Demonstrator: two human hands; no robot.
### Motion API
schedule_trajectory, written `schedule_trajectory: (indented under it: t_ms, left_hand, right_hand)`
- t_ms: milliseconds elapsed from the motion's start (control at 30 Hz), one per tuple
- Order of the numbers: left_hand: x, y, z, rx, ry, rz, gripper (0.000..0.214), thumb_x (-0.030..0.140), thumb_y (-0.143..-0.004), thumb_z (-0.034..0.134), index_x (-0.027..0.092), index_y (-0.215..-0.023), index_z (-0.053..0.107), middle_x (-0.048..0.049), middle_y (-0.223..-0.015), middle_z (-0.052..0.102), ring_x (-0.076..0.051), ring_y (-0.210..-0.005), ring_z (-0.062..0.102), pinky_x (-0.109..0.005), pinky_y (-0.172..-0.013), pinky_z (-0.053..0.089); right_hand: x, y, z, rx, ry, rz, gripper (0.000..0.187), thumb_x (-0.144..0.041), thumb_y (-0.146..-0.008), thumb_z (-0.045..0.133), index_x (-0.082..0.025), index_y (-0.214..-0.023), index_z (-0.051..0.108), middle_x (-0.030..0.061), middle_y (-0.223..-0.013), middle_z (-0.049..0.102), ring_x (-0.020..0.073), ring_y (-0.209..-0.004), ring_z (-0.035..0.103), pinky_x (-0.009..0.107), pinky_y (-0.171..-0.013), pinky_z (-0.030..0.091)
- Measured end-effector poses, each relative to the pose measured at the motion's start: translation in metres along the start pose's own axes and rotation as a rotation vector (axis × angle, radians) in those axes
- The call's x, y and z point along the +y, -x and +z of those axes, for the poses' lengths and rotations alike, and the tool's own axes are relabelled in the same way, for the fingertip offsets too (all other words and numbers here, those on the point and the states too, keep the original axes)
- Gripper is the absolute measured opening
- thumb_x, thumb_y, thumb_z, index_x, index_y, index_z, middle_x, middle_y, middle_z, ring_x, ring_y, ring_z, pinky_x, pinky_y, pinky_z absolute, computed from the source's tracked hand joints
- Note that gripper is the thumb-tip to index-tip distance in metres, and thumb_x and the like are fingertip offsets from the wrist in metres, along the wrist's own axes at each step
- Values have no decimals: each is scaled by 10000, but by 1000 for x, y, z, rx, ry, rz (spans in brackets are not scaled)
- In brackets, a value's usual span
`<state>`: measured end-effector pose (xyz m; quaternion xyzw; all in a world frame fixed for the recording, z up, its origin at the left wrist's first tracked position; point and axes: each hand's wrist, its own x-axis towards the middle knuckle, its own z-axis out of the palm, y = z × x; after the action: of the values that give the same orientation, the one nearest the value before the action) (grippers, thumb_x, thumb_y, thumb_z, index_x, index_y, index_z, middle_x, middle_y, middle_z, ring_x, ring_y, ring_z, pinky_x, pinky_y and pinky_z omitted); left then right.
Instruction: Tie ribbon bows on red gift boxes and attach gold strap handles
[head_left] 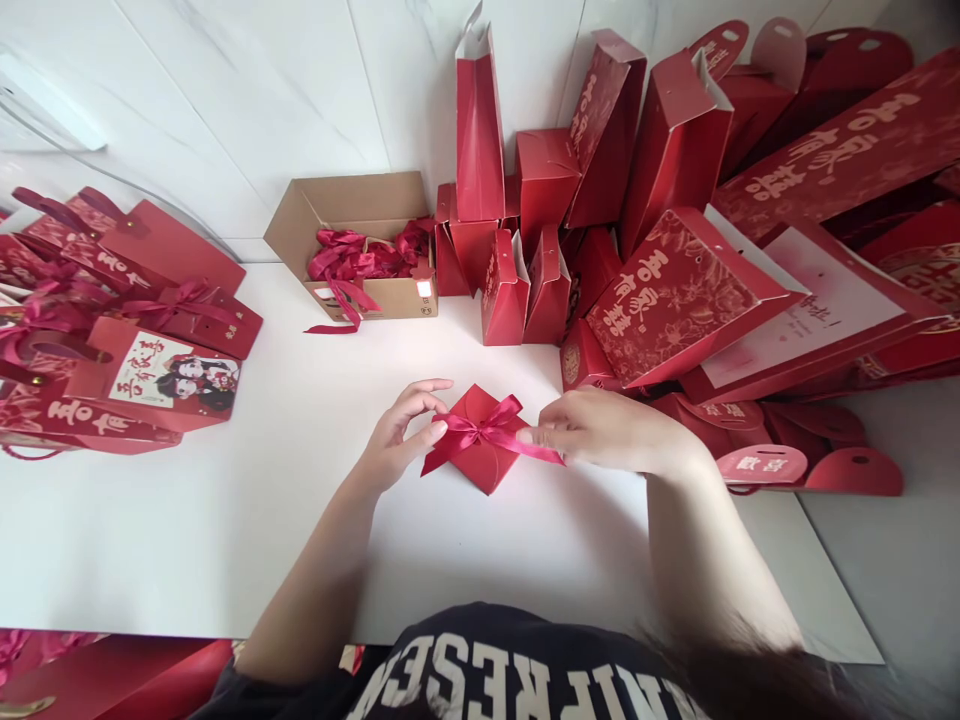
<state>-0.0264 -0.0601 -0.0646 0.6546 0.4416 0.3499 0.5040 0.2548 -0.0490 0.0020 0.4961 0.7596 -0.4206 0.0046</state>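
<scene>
A small red gift box (pixel 480 470) lies on the white table, turned so that one corner points toward me. Across its top is a bow of shiny magenta ribbon (pixel 482 433) with two loops and two hanging tails. My left hand (pixel 403 430) has thumb and forefinger closed on the bow's left loop. From the other side, my right hand (pixel 581 428) pinches the ribbon at the right, its thumb near the bow and the other fingers curled. A ribbon tail runs out below that hand.
Behind the gift box, an open cardboard box (pixel 390 298) holds tangled magenta ribbons, one trailing out. Several red paper boxes (pixel 478 140) crowd the back and right. Red gift bags with handles (pixel 169 375) stand at the left. The table's front edge (pixel 150 632) runs near my body.
</scene>
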Motion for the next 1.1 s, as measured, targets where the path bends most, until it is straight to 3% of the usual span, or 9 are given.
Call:
schedule_trajectory:
  t_ms: [167,300,533,733,1100]
  left_hand:
    - [-6,0,-1,-8,160,-9,114,309,-844,651,200,-821,629,-96,-1397,476,-331,-1331,425,-471,-1062,369]
    - [-10,0,-3,-7,383,-6,232,334,-846,640,166,-701,574,-89,-1401,458,-336,-1185,557,-475,-971,443]
    - [-6,-4,0,129,357,-90,303,329,-816,671,164,-609,524,-97,-1307,531,-341,-1287,459,-486,-1021,401]
    - [-2,-7,7,201,362,-180,348,331,-783,687,159,-561,481,-95,-1224,570,-310,-1171,541,-452,-962,456]
    - [-5,-6,4,88,361,-203,258,245,-739,715,165,-662,482,-90,-1330,490,-296,-1213,504,-379,-866,501]
  right_hand:
    - [-1,-7,4,-65,-38,-48,378,-478,-856,535,-184,-626,595,21,-590,587,140,-549,492,289,-534,296]
    - [-1,-11,5,-51,-102,-102,308,-416,-897,480,-192,-719,596,4,-686,619,131,-616,517,266,-573,334]
    - [1,-14,6,-83,-76,-141,285,-419,-932,437,-214,-775,560,-31,-691,527,117,-624,453,248,-567,314]
    - [4,-18,7,-142,-107,-164,272,-411,-930,450,-213,-794,577,-33,-707,523,116,-634,446,247,-571,309]
    - [9,-21,7,-153,-169,-194,258,-403,-907,471,-202,-798,590,-17,-728,533,128,-649,448,254,-595,320]
